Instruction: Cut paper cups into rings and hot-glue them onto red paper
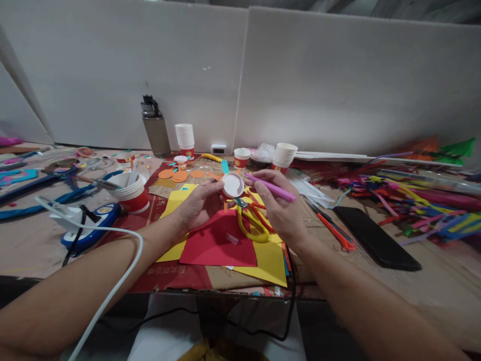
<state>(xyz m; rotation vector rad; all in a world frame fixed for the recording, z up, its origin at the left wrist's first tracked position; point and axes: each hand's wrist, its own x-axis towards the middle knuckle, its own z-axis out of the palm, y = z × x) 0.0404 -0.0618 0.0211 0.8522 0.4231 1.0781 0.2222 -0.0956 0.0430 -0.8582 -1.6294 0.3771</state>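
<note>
My left hand (201, 203) pinches a small red-and-white paper cup (233, 185) by its side, fingers curled round it, while my right hand (280, 205) grips a slim purple plastic pen (276, 189) whose end points at the cup's rim; whether they touch, I cannot tell. The cup is held up above the middle of the cardboard-covered bench (432, 301), its white, recessed round face tilted towards me. A bright blue paper strip (224, 166) shows just beyond its upper edge, though I cannot tell if it is attached. I judge the cup very light, springy in the wall and easily crushed, so the firm rim or a gentle hold round the side suits it best; the pen should feel stiff and smooth, steadiest when held along its barrel. Below my hands lies a flat, matte red paper sheet (218, 243) over larger yellow sheets (270, 271). Scissors with looped yellow plastic handles (259, 239) sit by the red sheet's upper right. Farther back are thin, flat orange paper discs (180, 176) and, to the right, a stack of nested paper cups (284, 154).
</note>
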